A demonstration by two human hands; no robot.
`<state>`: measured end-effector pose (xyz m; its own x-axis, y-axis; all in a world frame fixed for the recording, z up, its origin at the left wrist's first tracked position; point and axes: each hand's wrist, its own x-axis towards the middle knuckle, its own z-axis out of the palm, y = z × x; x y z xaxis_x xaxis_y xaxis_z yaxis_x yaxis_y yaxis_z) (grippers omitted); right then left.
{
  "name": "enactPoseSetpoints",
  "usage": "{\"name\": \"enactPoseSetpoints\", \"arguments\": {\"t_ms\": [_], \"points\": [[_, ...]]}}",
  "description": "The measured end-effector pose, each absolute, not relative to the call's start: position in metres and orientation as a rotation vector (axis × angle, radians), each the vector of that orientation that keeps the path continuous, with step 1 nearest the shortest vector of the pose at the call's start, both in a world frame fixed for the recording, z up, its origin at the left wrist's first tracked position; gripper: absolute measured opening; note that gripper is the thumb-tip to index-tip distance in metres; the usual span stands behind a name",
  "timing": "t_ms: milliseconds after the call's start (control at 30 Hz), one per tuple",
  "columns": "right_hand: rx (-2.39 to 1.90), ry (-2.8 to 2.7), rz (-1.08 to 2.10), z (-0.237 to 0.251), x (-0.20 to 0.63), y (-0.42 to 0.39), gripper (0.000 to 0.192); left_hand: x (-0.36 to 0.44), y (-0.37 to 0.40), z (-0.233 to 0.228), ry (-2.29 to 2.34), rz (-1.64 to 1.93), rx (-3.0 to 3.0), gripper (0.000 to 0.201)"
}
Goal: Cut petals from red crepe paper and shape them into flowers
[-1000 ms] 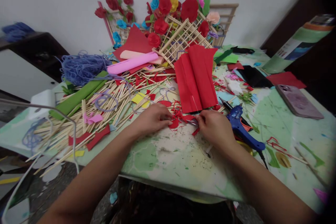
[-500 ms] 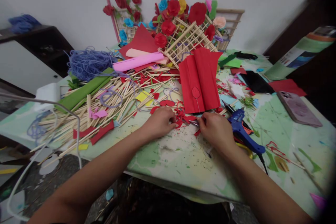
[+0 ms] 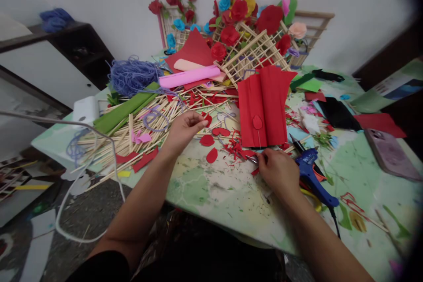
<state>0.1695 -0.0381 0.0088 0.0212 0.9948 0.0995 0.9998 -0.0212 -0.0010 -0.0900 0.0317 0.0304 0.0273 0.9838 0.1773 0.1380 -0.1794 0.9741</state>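
Observation:
My left hand (image 3: 183, 130) hovers over the table's middle, and its fingertips meet a red paper petal (image 3: 208, 119) beside the pile of wooden sticks (image 3: 132, 134). Whether it pinches that petal I cannot tell. Loose red petals (image 3: 207, 140) and red scraps (image 3: 236, 150) lie between my hands. My right hand (image 3: 277, 172) rests on the table, closed around small metal scissors (image 3: 253, 157) whose tips poke out to the left. Just beyond it lies folded red crepe paper (image 3: 267, 101), and on that a petal on a thin wire (image 3: 257, 122).
A blue glue gun (image 3: 312, 174) lies right of my right hand, a phone (image 3: 386, 154) farther right. At the back are a stick lattice with paper flowers (image 3: 254, 46), purple yarn (image 3: 132, 75), green (image 3: 125, 108) and pink (image 3: 190, 77) paper rolls. A white cable (image 3: 82, 176) hangs off the left edge.
My left hand has left the red scraps and moved up and left toward the sticks, leaving petals on the table. My right hand stays put with the scissors. The view has shifted left.

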Motion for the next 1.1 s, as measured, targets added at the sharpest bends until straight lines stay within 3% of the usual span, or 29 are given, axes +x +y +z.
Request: {"name": "enactPoseSetpoints", "arguments": {"t_ms": [200,500,600,767,1100], "points": [[-2.204,-2.175,-0.077,0.009,0.169,-0.038,0.033,-0.105,0.042,0.030,1.232,1.625,1.151,0.026],[-1.755,-2.127,-0.331,0.024,0.155,-0.033,0.026,-0.099,0.038,0.029,1.160,1.457,1.156,0.028],[-1.654,-2.224,-0.262,0.035,0.124,-0.030,0.022,-0.096,0.037,0.025,1.172,1.413,1.200,0.028],[-1.664,-2.414,-0.095,0.034,0.082,-0.015,0.023,-0.093,0.036,0.023,1.200,1.395,1.235,0.027],[-1.984,-2.363,-0.125,0.016,0.097,0.022,0.022,-0.090,0.036,0.023,1.194,1.377,1.237,0.025]]}}
